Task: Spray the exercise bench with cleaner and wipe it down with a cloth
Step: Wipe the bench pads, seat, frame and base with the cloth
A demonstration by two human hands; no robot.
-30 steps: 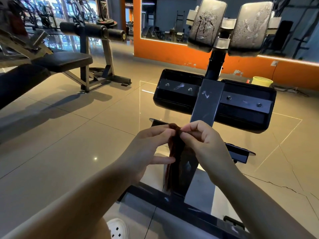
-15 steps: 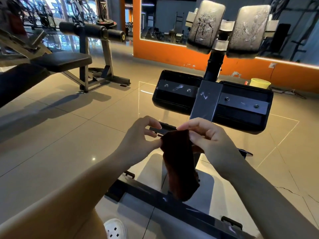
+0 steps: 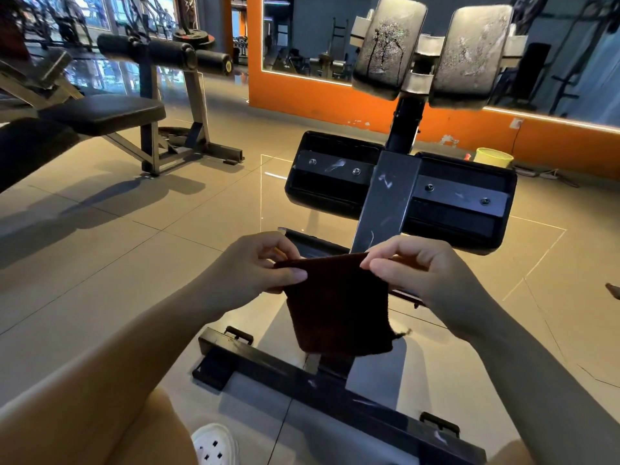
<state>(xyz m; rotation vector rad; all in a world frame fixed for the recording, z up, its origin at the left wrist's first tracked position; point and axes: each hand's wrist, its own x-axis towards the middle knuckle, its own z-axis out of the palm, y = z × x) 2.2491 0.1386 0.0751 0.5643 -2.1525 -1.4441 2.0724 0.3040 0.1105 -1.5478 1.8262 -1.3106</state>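
- Presently, the left hand [image 3: 250, 270] pinches the upper left corner of a dark cloth [image 3: 337, 303] between thumb and curled fingers [image 3: 292, 274].
- Right hand [image 3: 419, 275] pinches the upper right corner likewise; the top edge is stretched taut between both hands, the rest hanging freely.
- Cloth sits at centre frame, held above the black base bar [image 3: 339, 394] of the exercise bench [image 3: 399, 193].
- Two worn, streaked pads [image 3: 385, 45] stand at upper right.
- Second bench [image 3: 107, 112] occupies upper left; yellow bucket [image 3: 495, 157] stands by the orange wall [image 3: 318, 99].
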